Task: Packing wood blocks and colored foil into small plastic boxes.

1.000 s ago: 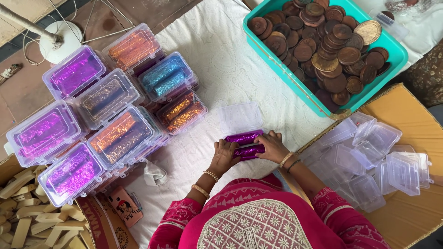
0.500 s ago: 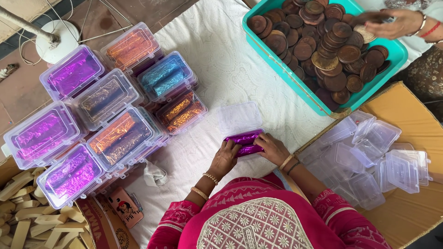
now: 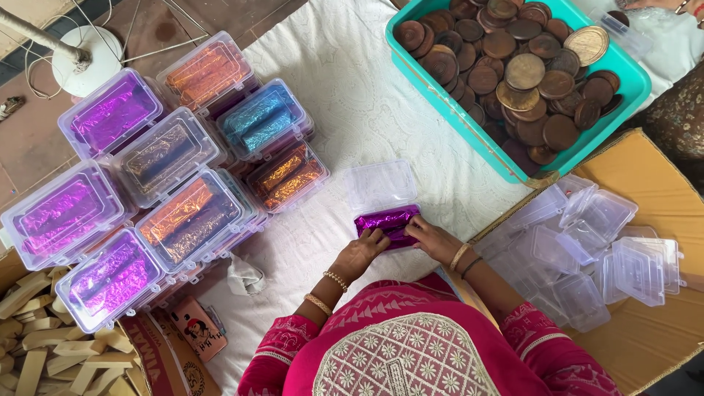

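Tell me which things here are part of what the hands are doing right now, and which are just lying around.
In hand:
left hand and right hand, both on the purple foil-wrapped pieces
small open clear box holding them

Lying about:
filled clear boxes
teal tub of brown discs
empty clear boxes
pale sticks
white cloth

eight filled clear boxes of foil bars, one open box, one teal tub, two hands; brown discs and empty boxes too heaped to count.
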